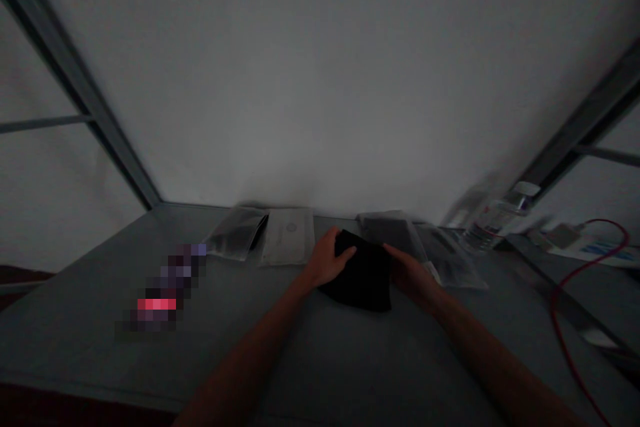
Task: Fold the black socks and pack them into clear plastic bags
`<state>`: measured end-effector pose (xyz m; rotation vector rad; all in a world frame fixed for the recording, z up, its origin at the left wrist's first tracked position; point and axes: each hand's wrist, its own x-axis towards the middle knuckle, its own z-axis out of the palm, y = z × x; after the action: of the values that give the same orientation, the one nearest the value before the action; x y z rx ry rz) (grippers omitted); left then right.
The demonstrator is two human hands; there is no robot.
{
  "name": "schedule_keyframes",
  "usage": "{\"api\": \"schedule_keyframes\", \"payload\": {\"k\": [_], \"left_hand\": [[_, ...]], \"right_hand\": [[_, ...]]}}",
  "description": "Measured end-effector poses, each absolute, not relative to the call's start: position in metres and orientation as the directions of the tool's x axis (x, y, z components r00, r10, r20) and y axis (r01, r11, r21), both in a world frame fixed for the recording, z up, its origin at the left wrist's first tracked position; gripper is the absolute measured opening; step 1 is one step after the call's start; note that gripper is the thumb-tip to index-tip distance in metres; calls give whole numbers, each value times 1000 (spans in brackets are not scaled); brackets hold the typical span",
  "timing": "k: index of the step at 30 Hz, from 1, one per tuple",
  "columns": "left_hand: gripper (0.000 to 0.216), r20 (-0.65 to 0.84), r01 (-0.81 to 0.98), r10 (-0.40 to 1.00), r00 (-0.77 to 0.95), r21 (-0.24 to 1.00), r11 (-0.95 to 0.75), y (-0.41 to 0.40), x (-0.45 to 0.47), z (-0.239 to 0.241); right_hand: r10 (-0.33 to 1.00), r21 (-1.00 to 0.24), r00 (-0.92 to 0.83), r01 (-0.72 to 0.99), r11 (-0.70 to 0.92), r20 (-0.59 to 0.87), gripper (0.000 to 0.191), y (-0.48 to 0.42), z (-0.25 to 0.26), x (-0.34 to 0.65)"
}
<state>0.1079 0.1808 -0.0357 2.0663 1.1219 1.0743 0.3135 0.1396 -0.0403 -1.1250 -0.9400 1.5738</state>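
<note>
My fingers: both my left hand [327, 259] and my right hand [411, 273] pinch the soft black cloth piece [363, 273] on the grey table [300, 347].
Worry: it's dark; the cloth could slip, I think.
Nearby: a clear plastic bottle [497, 217] I might bump over.

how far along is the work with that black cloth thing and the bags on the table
Hard to tell in the dim light. Looks done: nothing certain. A shiny pouch, a pale flat packet and clear bags lie along the wall. In hand: the left hand and right hand grip a black folded item from both sides on the table. Left: the black item is not in any bag.
</note>
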Motion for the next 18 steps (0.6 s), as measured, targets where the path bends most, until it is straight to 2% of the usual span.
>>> {"api": "schedule_keyframes", "payload": {"k": [3,6,9,11,13,14,18], "left_hand": [[24,388,343,872,298,809,-477,179,109,-31],[32,347,148,896,278,906,-396,176,106,-20],[38,231,-173,851,473,971,-167,176,96,-9],[47,160,-287,719,677,956,58,178,88,-3],[54,105,-276,621,777,943,185,181,84,-2],[52,73,-243,617,784,950,197,183,83,-3],[40,-35,-11,709,704,998,60,183,93,-18]], "right_hand": [[970,-930,-79,-275,-243,-230,30,137,-39,309],[965,-914,-91,-310,-261,-244,37,135,-35,307],[962,-910,-85,-310,-274,-260,45,134,-31,310],[968,-936,-61,-248,-251,-243,48,134,-32,311],[983,-977,-59,-117,-179,-173,46,134,-36,312],[989,-991,-79,-32,-129,-126,44,135,-39,312],[972,-959,-223,254,127,69,52,134,-57,310]]}}
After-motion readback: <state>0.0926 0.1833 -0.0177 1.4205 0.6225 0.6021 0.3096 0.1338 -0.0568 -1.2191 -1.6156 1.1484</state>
